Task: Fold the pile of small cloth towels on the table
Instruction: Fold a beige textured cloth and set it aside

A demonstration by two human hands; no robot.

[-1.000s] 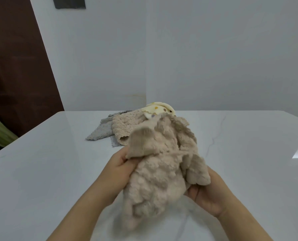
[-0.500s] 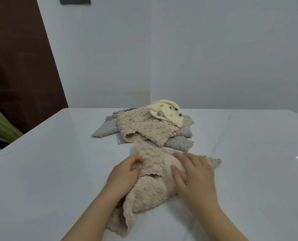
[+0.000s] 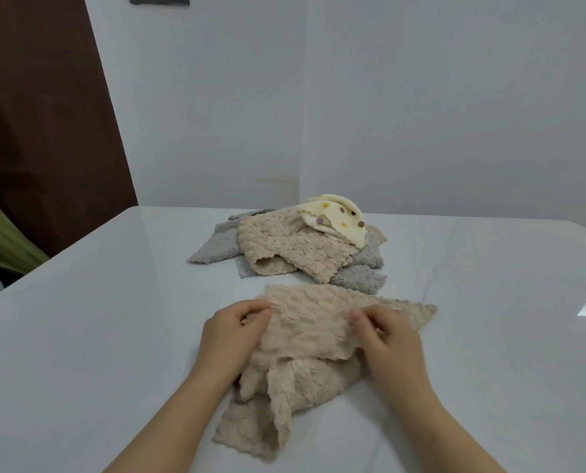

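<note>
Head cam only. One beige towel is down on the table, on the near side of the pile, between it and the person. Its far edge runs just beside the pile's nearest grey towel. Touching or a thin gap, I can't tell.

Left hand: fingers curled, thumb and fingertips pinching the towel's left edge. Right hand: also curled, pinching the top layer on its right side. The towel's right corner sticks out past that hand, flat on the table. Both grips are narrow and on the same towel, nothing else held.

Towel state: the strip nearest the pile is pulled flat between the two hands. The part further from the pile is bunched under that layer. One wrinkled flap trails away from the pile toward the person.

Pile: a second beige towel sits crumpled on top. Grey ones are spread under it and show on both sides. A yellow spotted cloth is perched at the far side of the top. None of it is folded.

Behind the pile: white wall. Left of the pile, past the table edge: brown panel, something green low down.
</note>
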